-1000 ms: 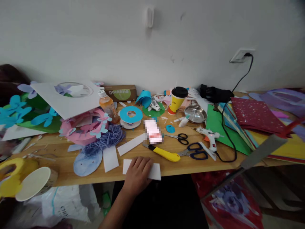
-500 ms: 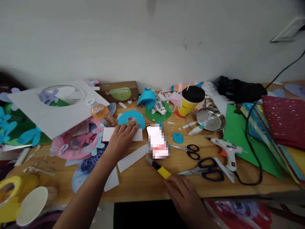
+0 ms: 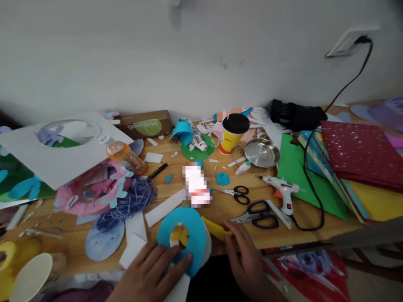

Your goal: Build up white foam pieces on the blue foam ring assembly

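Note:
My left hand is closed on a blue paper ring at the table's front edge, its fingers over the ring's lower left part. A white layer shows behind the ring, and something yellow through its hole. To the right, my right hand grips a yellow-handled cutter by its end, with the cutter's far tip hidden behind the ring. A phone, partly blurred out, lies beyond the ring. White paper strips lie to the left of it.
Two pairs of scissors and a corded glue gun lie at the right. Farther back stand a yellow cup, a metal dish and an orange bottle. A pink wreath and purple yarn lie left.
My left hand has drawn the blue ring from the back of the table to the front edge, beside the cutter in my right hand. The view has shifted to the right.

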Tool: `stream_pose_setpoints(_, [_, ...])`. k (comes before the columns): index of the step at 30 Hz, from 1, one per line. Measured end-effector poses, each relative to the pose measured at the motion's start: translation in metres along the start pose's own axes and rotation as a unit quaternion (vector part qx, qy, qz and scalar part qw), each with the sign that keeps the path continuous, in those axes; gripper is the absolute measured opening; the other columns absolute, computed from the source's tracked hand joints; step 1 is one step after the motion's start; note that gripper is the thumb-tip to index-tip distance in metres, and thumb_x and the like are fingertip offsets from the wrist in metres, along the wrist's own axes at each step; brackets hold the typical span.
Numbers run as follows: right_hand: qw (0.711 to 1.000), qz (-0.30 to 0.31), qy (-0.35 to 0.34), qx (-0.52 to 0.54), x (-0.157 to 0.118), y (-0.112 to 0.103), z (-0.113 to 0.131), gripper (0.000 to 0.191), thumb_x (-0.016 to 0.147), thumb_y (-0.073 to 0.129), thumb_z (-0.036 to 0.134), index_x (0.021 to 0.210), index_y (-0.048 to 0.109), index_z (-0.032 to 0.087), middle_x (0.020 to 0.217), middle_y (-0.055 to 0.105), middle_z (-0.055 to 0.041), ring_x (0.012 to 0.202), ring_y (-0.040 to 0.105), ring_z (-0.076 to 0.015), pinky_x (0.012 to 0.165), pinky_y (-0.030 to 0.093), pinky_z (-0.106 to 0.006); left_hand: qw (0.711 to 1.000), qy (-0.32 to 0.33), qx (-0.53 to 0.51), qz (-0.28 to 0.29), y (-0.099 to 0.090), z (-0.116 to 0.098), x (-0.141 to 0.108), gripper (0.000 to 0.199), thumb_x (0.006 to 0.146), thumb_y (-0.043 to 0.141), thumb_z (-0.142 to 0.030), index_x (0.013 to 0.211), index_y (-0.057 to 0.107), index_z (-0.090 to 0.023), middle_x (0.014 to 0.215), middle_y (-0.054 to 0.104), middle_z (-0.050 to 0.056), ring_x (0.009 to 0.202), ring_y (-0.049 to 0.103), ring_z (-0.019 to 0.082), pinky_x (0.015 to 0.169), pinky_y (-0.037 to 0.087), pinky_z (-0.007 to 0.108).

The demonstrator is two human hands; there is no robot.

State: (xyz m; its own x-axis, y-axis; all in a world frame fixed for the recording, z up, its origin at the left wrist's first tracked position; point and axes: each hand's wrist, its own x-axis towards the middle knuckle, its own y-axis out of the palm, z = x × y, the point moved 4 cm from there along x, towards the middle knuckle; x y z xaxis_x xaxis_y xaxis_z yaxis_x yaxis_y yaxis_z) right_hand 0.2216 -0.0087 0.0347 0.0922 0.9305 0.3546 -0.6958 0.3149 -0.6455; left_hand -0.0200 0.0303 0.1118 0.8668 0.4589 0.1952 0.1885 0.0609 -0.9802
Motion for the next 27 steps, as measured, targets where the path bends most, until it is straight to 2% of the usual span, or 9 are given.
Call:
stream_pose_setpoints(1, [1.000,0.005,0.017,0.000,-0.004,0.002,0.001,0.032,0.100,0.044,0.020,0.131,0.053,0.020,0.121,0.065,-0.0117,0.114,0.061,-0.0226,0.093,0.056,-0.037,1.000,0.003,0.003,0.011,0.009,-0.006,-0.012,0.058,0.091,0.042,-0.007,0.143,0.051,-0.029,0.118,0.071,0.002,0.099,0.064,0.020,0.101,0.045,0.038])
stream_pose_setpoints(3, [0.998,0.041,0.003,-0.043,-0.009,0.011,0.007,0.035,0.099,0.047,0.023,0.133,0.052,0.020,0.126,0.063,-0.0131,0.118,0.058,-0.0270,0.096,0.054,-0.044,0.999,-0.017,0.015,0.026,0.022,-0.010,-0.032,0.058,0.092,0.041,-0.005,0.144,0.050,-0.029,0.120,0.071,0.003,0.101,0.064,0.021,0.103,0.045,0.040])
stream_pose_setpoints(6, [0.981,0.092,-0.044,-0.164,-0.014,0.024,0.012,0.044,0.096,0.049,0.018,0.139,0.050,0.018,0.133,0.059,-0.0161,0.121,0.055,-0.0358,0.095,0.050,-0.057,0.999,-0.036,0.027,0.015,0.024,-0.009,-0.053,0.059,0.093,0.037,-0.003,0.145,0.049,-0.029,0.125,0.069,0.004,0.106,0.063,0.022,0.104,0.043,0.044])
stream_pose_setpoints(8, [0.974,0.111,-0.051,-0.193,-0.016,0.027,0.009,0.047,0.094,0.046,0.011,0.140,0.050,0.020,0.131,0.059,-0.0149,0.117,0.056,-0.0344,0.094,0.050,-0.057,0.999,-0.022,0.025,0.006,0.021,-0.011,-0.062,0.058,0.094,0.036,-0.005,0.145,0.050,-0.029,0.129,0.068,0.003,0.107,0.062,0.023,0.103,0.042,0.045])
stream_pose_setpoints(12, [0.986,0.105,-0.051,-0.118,-0.018,0.011,0.003,0.049,0.092,0.048,0.010,0.140,0.048,0.021,0.122,0.060,-0.0116,0.114,0.056,-0.0272,0.097,0.050,-0.047,1.000,0.019,0.024,0.002,0.021,-0.021,-0.066,0.055,0.095,0.037,-0.008,0.144,0.051,-0.029,0.134,0.065,0.000,0.107,0.060,0.024,0.099,0.043,0.044])
stream_pose_setpoints(15, [0.994,0.044,-0.016,-0.094,-0.019,-0.011,-0.001,0.052,0.093,0.050,0.015,0.143,0.044,0.022,0.124,0.057,-0.0115,0.116,0.054,-0.0266,0.098,0.049,-0.045,0.999,0.037,0.035,0.005,0.027,-0.026,-0.057,0.053,0.095,0.040,-0.008,0.143,0.052,-0.028,0.134,0.065,0.000,0.104,0.060,0.023,0.095,0.045,0.042])
stream_pose_setpoints(18, [0.992,-0.015,0.019,-0.120,-0.017,-0.020,-0.004,0.052,0.095,0.050,0.022,0.146,0.040,0.023,0.126,0.055,-0.0129,0.116,0.053,-0.0285,0.098,0.048,-0.047,0.998,0.041,0.043,0.024,0.033,-0.026,-0.039,0.051,0.095,0.047,-0.012,0.143,0.051,-0.027,0.135,0.064,0.002,0.103,0.061,0.023,0.094,0.048,0.043])
stream_pose_setpoints(22, [0.985,-0.051,0.034,-0.161,-0.004,0.000,-0.012,0.048,0.099,0.042,0.024,0.147,0.039,0.021,0.126,0.053,-0.0158,0.115,0.050,-0.0314,0.097,0.046,-0.053,0.998,0.049,0.024,0.012,0.035,-0.025,-0.006,0.049,0.095,0.054,-0.020,0.143,0.050,-0.028,0.132,0.065,0.002,0.100,0.061,0.023,0.097,0.050,0.043])
stream_pose_setpoints(27, [0.992,-0.055,0.021,-0.115,0.024,0.035,-0.018,0.049,0.101,0.039,0.026,0.150,0.035,0.023,0.132,0.050,-0.0161,0.123,0.047,-0.0319,0.100,0.045,-0.054,0.996,0.079,0.002,0.032,0.032,-0.024,0.024,0.046,0.097,0.049,-0.017,0.141,0.052,-0.030,0.139,0.061,-0.001,0.100,0.063,0.022,0.098,0.052,0.043])
